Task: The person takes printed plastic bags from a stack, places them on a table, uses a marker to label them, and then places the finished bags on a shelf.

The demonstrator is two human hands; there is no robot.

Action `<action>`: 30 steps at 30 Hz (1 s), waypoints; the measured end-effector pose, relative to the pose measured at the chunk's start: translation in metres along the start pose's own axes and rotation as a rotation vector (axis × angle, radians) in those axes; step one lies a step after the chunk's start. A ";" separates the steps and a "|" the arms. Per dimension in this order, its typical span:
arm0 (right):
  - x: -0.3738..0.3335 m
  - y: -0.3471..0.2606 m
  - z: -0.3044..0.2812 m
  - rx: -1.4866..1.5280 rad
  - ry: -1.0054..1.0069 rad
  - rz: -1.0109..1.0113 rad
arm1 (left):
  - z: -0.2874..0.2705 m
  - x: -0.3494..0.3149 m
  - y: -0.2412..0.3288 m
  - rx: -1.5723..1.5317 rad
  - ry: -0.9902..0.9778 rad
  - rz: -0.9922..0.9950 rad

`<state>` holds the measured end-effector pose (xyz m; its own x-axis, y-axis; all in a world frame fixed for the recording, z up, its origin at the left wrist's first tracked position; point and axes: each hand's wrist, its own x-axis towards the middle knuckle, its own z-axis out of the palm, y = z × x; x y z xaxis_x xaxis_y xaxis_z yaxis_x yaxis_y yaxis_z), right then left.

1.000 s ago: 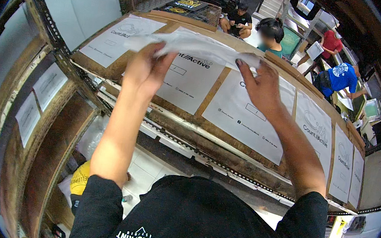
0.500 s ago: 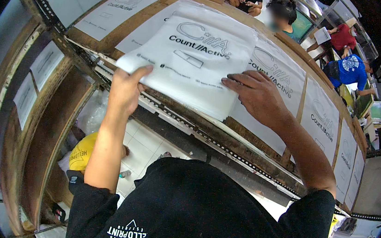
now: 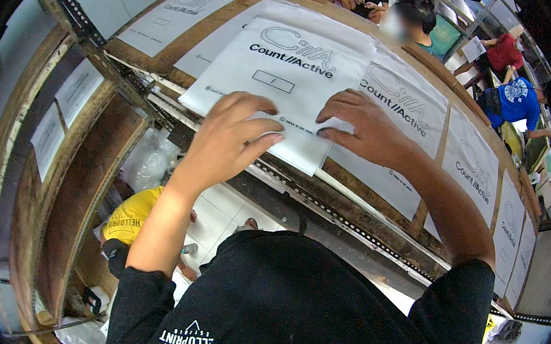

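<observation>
Running across the upper half of the frame from upper left to far right, the long brown table (image 3: 168, 46) carries a row of white printed bags, each laid flat on its own board. Largest of the changes is the white printed bag (image 3: 278, 78) at centre: a second ago it was up in the air, crumpled between both hands; half a second ago it was being spread; now it lies flat on the table, its near edge overhanging the front lip, covering another sheet beneath it. Neighbouring bags (image 3: 393, 137) to the right and one at upper left (image 3: 178, 14) look unmoved. Both hands have come down with it and are now flattened, fingers spread and pressing, gripping nothing. Left hand (image 3: 228, 140) rests on the bag's lower left part, right hand (image 3: 361, 124) on its lower right, fingertips almost meeting near the bottom line of print. By my reading, the laying-down is finished and the smoothing or squaring of the bag against the board is what is in hand. Lower left, beneath the table, a person in a yellow shirt (image 3: 130, 217) crouches on the white tiled floor; other people sit at the upper right.
</observation>
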<state>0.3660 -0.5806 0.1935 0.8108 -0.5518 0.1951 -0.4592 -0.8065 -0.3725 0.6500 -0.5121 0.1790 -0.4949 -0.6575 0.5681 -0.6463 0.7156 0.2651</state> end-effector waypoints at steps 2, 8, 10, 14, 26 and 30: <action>0.005 -0.001 0.010 0.018 0.030 -0.039 | 0.011 0.008 -0.009 -0.067 -0.068 0.017; 0.007 0.005 0.019 0.046 0.062 -0.073 | 0.022 0.011 -0.021 -0.139 -0.175 -0.043; 0.010 0.011 0.020 0.064 0.051 -0.083 | 0.021 0.011 -0.021 -0.144 -0.187 -0.040; 0.023 0.025 0.023 0.097 0.056 -0.107 | 0.015 0.012 -0.019 -0.148 -0.182 -0.019; 0.009 0.006 0.012 0.176 0.246 0.130 | 0.023 0.026 -0.022 -0.072 -0.114 -0.001; 0.003 -0.007 -0.001 0.150 0.282 0.159 | 0.025 0.031 -0.026 -0.084 -0.118 0.027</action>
<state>0.3718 -0.5766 0.1976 0.5915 -0.7220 0.3590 -0.4966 -0.6770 -0.5433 0.6369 -0.5567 0.1706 -0.5791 -0.6576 0.4819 -0.5835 0.7471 0.3184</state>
